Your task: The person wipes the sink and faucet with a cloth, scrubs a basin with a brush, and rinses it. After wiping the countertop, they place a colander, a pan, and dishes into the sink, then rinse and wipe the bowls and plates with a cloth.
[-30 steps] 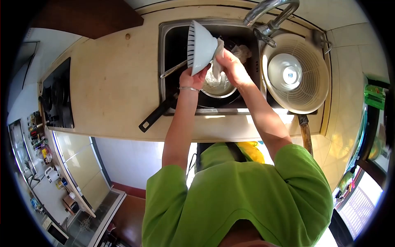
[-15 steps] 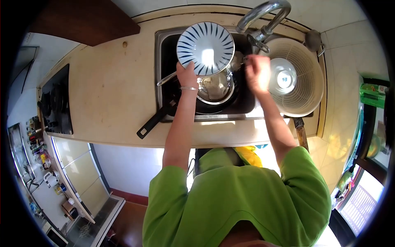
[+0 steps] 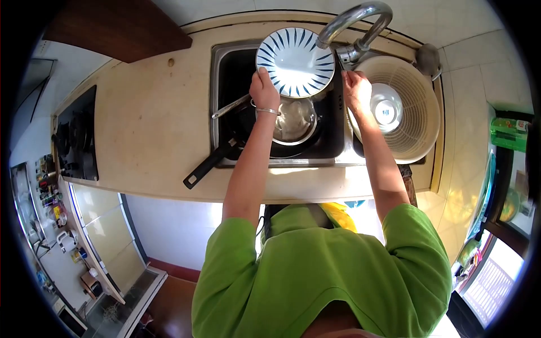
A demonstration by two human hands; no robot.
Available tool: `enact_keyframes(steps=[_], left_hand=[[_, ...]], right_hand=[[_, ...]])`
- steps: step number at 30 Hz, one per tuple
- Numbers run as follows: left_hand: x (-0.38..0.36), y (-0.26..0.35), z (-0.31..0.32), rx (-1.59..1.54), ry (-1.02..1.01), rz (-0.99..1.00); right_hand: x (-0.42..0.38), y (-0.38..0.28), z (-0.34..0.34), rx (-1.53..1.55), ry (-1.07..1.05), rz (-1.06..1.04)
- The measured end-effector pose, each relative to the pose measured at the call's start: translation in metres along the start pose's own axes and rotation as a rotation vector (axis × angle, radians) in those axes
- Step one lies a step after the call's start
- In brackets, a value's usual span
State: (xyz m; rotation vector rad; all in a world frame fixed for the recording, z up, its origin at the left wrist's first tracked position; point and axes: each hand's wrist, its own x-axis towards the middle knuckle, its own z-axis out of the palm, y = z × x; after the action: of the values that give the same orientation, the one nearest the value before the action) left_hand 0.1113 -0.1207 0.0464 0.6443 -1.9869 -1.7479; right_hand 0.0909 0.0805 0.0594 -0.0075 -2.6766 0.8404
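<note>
My left hand (image 3: 264, 89) grips the near rim of a white bowl with blue stripes (image 3: 295, 61), its inside facing up, just below the spout of the steel tap (image 3: 354, 23). My right hand (image 3: 357, 90) rests by the tap base at the sink's right edge, next to the cream colander (image 3: 417, 129); whether it grips the tap handle is hidden. Under the bowl, in the steel sink (image 3: 217, 90), sit a metal pot (image 3: 296, 123) and a dark pan with a black handle (image 3: 207, 165).
A white bowl (image 3: 387, 106) lies upside down in the colander. A beige counter (image 3: 141, 124) runs left to a black gas hob (image 3: 76, 135). A wooden handle (image 3: 410, 183) hangs over the counter's front edge at right. A green bottle (image 3: 510, 132) stands far right.
The bowl turned from tilted sideways to inside-up and moved right under the tap spout. My right hand let go of the cloth and moved to the tap base.
</note>
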Motion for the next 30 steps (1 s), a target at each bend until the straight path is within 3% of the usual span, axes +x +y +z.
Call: enact_keyframes(steps=[3,5,7,9,11,12,13,15,16,17,19,21,23,24,25,27,28,29,30], left_hand=[[0.002,0.007,-0.008,0.098,-0.019,0.023],[0.005,0.016,-0.016,0.220,-0.043,0.060],[0.008,0.022,-0.026,0.255,-0.082,0.068],[0.013,0.025,-0.034,0.283,-0.118,0.083],[0.018,0.027,-0.043,0.314,-0.232,0.118],[0.019,0.040,-0.048,0.415,-0.326,-0.014],[0.020,0.037,-0.049,0.420,-0.323,-0.011],[0.027,0.033,-0.048,1.063,-0.085,0.712],[0.029,0.033,-0.045,1.459,-0.198,0.718],[0.025,0.032,-0.041,1.462,-0.208,0.711],[0.022,0.035,-0.023,1.353,-0.531,0.617],[0.013,0.015,0.004,1.268,-0.590,0.626],[0.001,0.006,0.037,1.223,-0.586,0.454],[-0.005,0.006,0.045,1.109,-0.702,0.427],[-0.008,0.006,0.051,0.990,-0.808,0.399],[-0.010,0.006,0.045,0.888,-1.134,0.437],[-0.020,0.007,0.035,0.847,-1.121,0.533],[-0.027,0.008,0.021,0.807,-1.104,0.629],[-0.022,0.009,0.006,0.866,-1.138,0.785]], right_hand=[[-0.004,-0.001,-0.002,0.048,0.026,-0.005],[-0.014,-0.011,-0.004,0.326,0.094,0.171],[-0.021,-0.026,0.006,0.992,-0.338,0.568],[-0.018,-0.038,0.025,1.746,-0.698,0.806],[-0.016,-0.048,0.037,1.996,-0.802,0.755],[-0.015,-0.054,0.042,1.980,-0.730,0.752],[-0.014,-0.055,0.045,1.986,-0.733,0.750],[-0.011,-0.058,0.051,1.870,-0.690,0.731],[-0.012,-0.059,0.049,1.845,-0.650,0.717],[-0.017,-0.060,0.047,1.843,-0.649,0.731],[-0.015,-0.064,0.046,1.788,-0.569,0.660],[-0.018,-0.065,0.045,1.783,-0.525,0.665],[-0.019,-0.050,0.054,1.759,-0.538,0.698],[-0.016,-0.045,0.058,1.710,-0.515,0.944],[-0.019,-0.041,0.053,1.836,-0.587,0.690],[-0.018,-0.025,0.069,1.839,-0.424,0.724],[-0.017,-0.044,0.039,1.606,-0.315,0.821],[-0.009,-0.042,0.030,1.386,-0.350,0.983],[-0.009,-0.036,0.031,1.585,-0.426,0.822]])
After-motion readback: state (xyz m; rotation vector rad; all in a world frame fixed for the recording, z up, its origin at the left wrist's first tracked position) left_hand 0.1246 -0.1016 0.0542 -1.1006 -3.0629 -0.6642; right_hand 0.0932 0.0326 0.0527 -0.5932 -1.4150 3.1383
